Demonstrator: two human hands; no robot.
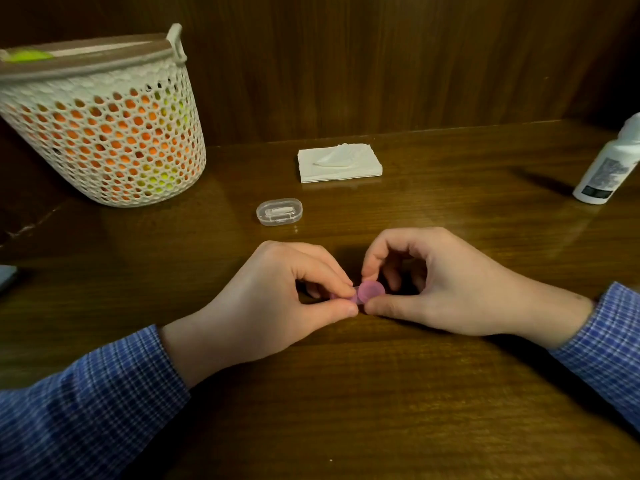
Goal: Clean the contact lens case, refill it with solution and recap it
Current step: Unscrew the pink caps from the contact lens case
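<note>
A small pink contact lens case (367,292) sits low over the wooden table (346,393) at the centre, held between both hands. My left hand (277,299) pinches its left part with thumb and forefinger, and most of that side is hidden by the fingers. My right hand (440,282) pinches the round pink cap on the right side between thumb and forefinger. A white solution bottle (609,164) stands at the far right edge. A stack of white tissues (339,162) lies at the back, in the middle.
A small clear plastic box (279,211) lies just behind my hands. A white perforated basket (104,123) with orange and yellow contents stands at the back left. A dark wooden wall closes off the back. A grey object (7,276) pokes in at the left edge.
</note>
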